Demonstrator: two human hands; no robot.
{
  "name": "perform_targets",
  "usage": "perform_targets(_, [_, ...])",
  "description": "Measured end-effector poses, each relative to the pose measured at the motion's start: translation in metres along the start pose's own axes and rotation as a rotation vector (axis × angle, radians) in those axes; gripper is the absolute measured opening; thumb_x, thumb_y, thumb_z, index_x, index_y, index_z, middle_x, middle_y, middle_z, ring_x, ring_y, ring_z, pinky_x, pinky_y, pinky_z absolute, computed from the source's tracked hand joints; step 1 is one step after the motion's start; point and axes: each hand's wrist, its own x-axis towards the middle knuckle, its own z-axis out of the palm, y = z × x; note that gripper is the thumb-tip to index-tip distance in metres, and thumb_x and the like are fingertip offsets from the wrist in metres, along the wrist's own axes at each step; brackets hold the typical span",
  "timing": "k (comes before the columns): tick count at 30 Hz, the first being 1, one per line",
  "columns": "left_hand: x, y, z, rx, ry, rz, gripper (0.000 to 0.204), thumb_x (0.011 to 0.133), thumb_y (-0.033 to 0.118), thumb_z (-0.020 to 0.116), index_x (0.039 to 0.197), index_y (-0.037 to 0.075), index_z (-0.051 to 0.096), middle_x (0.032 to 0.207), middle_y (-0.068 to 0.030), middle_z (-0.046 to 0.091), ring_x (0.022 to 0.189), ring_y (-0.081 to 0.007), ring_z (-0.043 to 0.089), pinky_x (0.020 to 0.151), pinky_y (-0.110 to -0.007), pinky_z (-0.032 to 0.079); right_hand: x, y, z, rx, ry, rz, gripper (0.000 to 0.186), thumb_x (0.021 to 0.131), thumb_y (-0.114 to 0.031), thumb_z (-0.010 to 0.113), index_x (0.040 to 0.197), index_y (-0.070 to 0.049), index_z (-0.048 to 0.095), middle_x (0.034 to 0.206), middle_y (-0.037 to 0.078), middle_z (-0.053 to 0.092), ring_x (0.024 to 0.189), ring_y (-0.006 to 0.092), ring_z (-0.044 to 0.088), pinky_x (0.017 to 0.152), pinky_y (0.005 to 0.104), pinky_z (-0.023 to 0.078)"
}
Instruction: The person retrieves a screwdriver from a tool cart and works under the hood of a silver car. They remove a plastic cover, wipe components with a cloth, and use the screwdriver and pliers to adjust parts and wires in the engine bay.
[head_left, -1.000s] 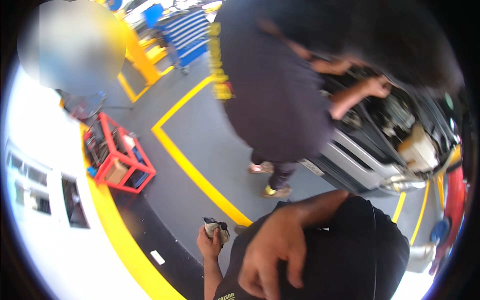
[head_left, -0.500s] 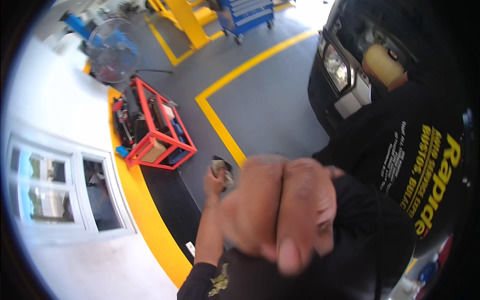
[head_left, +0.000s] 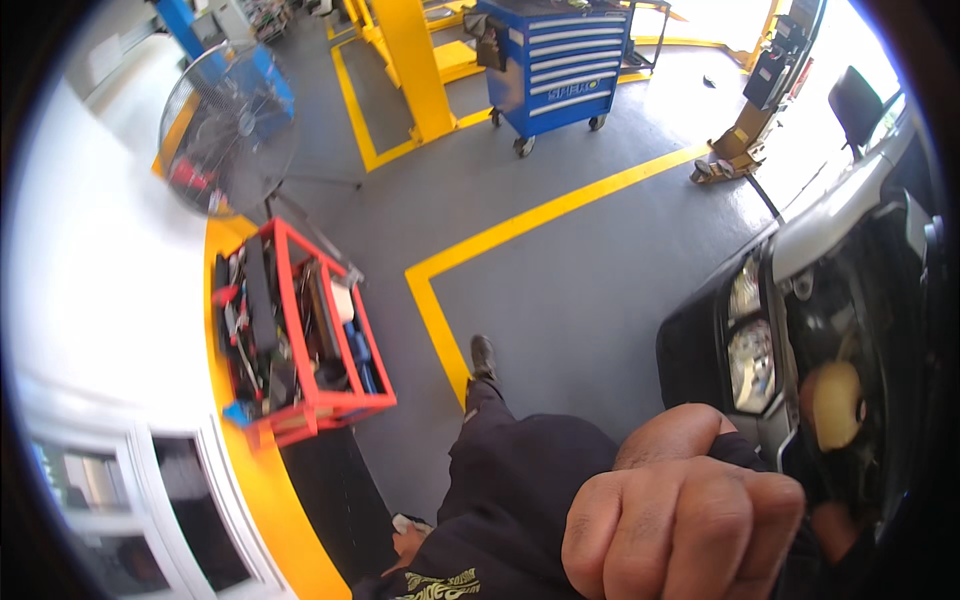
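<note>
My right hand looms large and close at the lower right. Its fingers are curled into a fist with the knuckles showing, and whatever may be inside is hidden. Low on the left, my left hand is closed on a small, pale, crumpled cloth, partly cut off by the dark sleeve. My leg in dark trousers and a worn shoe show on the grey floor between the hands.
A vehicle front with a headlight and a yellowed tank stands at right. A red-framed cart of tools and a standing fan line the left wall. Behind are a blue tool cabinet and a yellow lift post.
The view has tilted up and shifted, showing more floor and vehicle. My right fist sits lower and further right; my left hand lies lower. The printed black shirt at right has left view.
</note>
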Motion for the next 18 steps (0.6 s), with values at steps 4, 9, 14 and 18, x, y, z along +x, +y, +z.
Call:
perform_targets(4, [0.066,0.24,0.009,-0.112,-0.085,0.148,0.068,0.093,0.046,0.07,0.133,-0.008,0.063,0.135,-0.0309,0.067,0.125,-0.0453,0.065,0.106,-0.049,0.051,0.069,0.034,-0.164,-0.183,-0.21,0.091,0.024,0.101,-0.022,0.068,0.088,-0.002,0.065,0.077,0.012,0.065,0.065,0.0258,0.064,0.063,0.0333,0.05])
perform_targets(9, [0.098,0.614,0.0,-0.232,-0.225,0.624,0.059,0.1,0.043,0.066,0.135,-0.004,0.064,0.136,-0.0296,0.067,0.129,-0.0441,0.063,0.108,-0.048,0.049,0.113,-0.016,-0.369,-0.781,-0.261,0.811,0.016,0.097,-0.015,0.074,0.106,-0.005,0.068,0.103,0.01,0.07,0.088,0.0284,0.07,0.076,0.0372,0.056])
perform_targets(14, [0.068,1.026,-0.006,-0.243,-0.232,1.045,0.051,0.097,0.042,0.067,0.12,-0.003,0.068,0.118,-0.0311,0.072,0.111,-0.0475,0.069,0.095,-0.052,0.053,0.111,-0.111,-0.52,-1.328,0.178,1.088,0.019,0.094,-0.017,0.076,0.109,-0.007,0.069,0.105,0.009,0.071,0.092,0.026,0.072,0.082,0.0394,0.057])
perform_targets(18, [-0.01,1.27,0.046,-0.533,-0.584,1.0,0.041,0.096,0.035,0.062,0.116,0.0,0.07,0.114,-0.0172,0.075,0.106,-0.0329,0.071,0.092,-0.044,0.054,0.115,-0.175,-0.656,-1.647,0.482,1.235,0.02,0.096,-0.02,0.073,0.11,-0.006,0.07,0.105,0.009,0.072,0.097,0.0276,0.072,0.086,0.0411,0.058])
